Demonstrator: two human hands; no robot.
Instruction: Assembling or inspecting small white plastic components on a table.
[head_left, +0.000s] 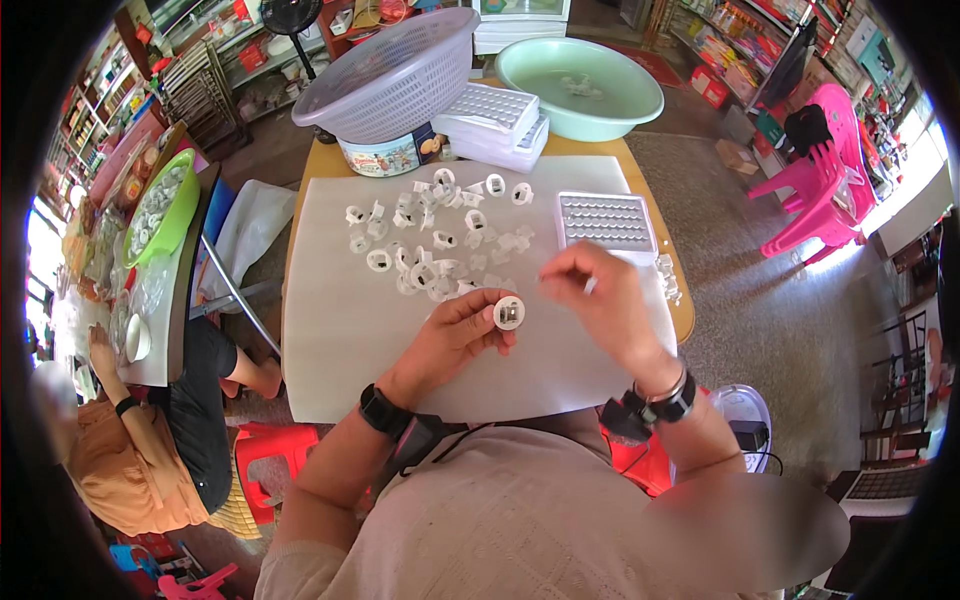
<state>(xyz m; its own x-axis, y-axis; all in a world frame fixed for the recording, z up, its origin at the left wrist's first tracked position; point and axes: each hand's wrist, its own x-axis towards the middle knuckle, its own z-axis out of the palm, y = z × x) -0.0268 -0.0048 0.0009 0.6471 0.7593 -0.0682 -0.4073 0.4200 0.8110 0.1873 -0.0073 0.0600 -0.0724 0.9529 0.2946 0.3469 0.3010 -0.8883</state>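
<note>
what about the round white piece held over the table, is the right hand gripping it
No, the left hand holds the round white piece, while the right hand is apart from it.

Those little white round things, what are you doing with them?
The person's left hand is holding up one round white piece. The right hand is close by with bent fingers; whether it grips something is hard to tell. More white pieces lie scattered beyond the hands on a pale sheet, and a white tray sits to their right.
</note>
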